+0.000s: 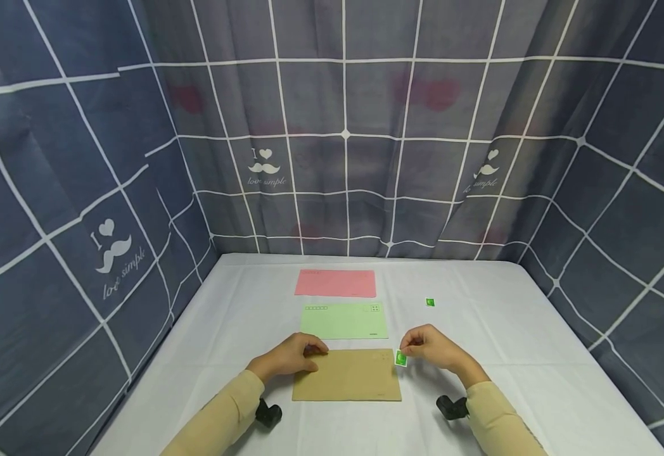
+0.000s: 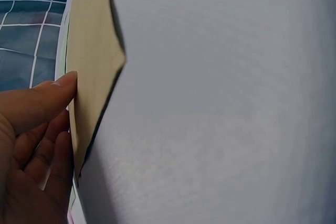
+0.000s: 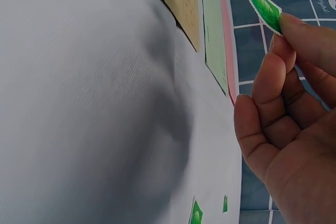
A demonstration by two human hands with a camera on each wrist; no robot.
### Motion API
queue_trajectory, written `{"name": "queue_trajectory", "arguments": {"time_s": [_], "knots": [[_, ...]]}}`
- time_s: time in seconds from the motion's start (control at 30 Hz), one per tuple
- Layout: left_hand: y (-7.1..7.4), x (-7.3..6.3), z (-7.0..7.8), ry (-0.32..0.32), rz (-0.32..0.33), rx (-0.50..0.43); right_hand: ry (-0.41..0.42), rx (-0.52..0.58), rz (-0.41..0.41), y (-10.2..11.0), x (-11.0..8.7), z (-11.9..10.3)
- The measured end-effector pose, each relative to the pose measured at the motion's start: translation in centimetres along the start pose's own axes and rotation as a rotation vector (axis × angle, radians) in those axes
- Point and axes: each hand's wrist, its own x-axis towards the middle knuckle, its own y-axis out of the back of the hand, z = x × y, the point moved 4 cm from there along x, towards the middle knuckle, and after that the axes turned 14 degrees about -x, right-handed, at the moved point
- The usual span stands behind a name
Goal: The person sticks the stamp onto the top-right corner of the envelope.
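Observation:
A brown envelope (image 1: 348,383) lies on the white table. My left hand (image 1: 291,354) rests on its upper left part, with thumb and fingertips touching it; in the left wrist view the thumb (image 2: 52,95) is straight along the envelope (image 2: 94,40). My right hand (image 1: 431,345) pinches a green postage stamp (image 1: 401,359) with a white perforated border just above the envelope's upper right corner. In the right wrist view this stamp (image 3: 262,6) hangs between thumb and forefinger, tilted and slightly curved.
Behind the brown envelope lie a light green envelope (image 1: 343,322) and a pink envelope (image 1: 334,283). Another green stamp (image 1: 430,302) lies at the right. The right wrist view shows two loose stamps, the nearer one (image 3: 196,212) larger. Dark checked curtains (image 1: 343,158) surround the table.

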Motion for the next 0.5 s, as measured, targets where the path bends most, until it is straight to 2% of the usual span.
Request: {"name": "queue_trajectory", "arguments": {"time_s": [0.5], "knots": [[0.00, 0.09, -0.38, 0.027, 0.004, -0.025, 0.025, 0.005, -0.007, -0.66, 0.85, -0.16]]}}
